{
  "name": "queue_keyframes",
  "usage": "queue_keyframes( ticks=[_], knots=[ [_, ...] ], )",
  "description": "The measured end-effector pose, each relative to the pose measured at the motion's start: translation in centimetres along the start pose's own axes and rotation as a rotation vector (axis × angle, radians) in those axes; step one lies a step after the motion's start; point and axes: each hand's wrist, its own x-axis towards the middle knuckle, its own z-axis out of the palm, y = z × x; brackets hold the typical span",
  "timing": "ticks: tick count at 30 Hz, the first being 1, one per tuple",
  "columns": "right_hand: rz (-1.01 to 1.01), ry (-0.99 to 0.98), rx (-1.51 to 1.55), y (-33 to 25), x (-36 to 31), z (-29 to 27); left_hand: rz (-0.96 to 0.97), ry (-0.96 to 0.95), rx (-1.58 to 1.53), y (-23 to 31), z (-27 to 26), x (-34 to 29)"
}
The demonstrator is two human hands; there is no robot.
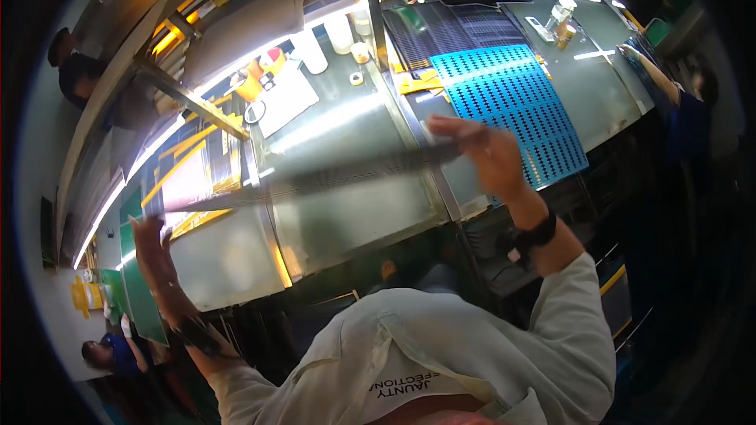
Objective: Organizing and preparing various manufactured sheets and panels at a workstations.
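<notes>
A thin dark sheet (331, 177), seen nearly edge-on and blurred by motion, stretches between my two hands above the worktable. My left hand (156, 256) pinches its left end; the fingertips there are smeared. At the other end my right hand (492, 153) grips the sheet between thumb and fingers, higher and farther right. Just beyond the right hand, a blue sheet with rows of small dark slots (512, 110) lies on the table. Behind it are dark perforated sheets (449, 31), partly covered by the blue one.
The grey-green worktable (354, 228) runs across, under a lit shelf frame (189, 98). White paper (293, 101), an orange container (247, 85) and white bottles (310, 51) stand toward the back. Yellow-edged boards (193, 169) lie left. Co-workers (685, 110) are at the sides.
</notes>
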Motion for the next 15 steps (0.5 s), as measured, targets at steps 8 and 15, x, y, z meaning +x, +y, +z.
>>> queue_keyframes(
  ticks=[8, 15],
  knots=[
    [0.852, 0.022, 0.685, 21.9, 2.5, 11.0, 0.488, -0.782, 0.955, -16.6, 16.3, -4.6],
    [0.601, 0.353, -0.356, 23.4, -3.9, 7.2, -0.061, -0.714, 1.519, -23.3, 18.4, -12.7]
  ],
)
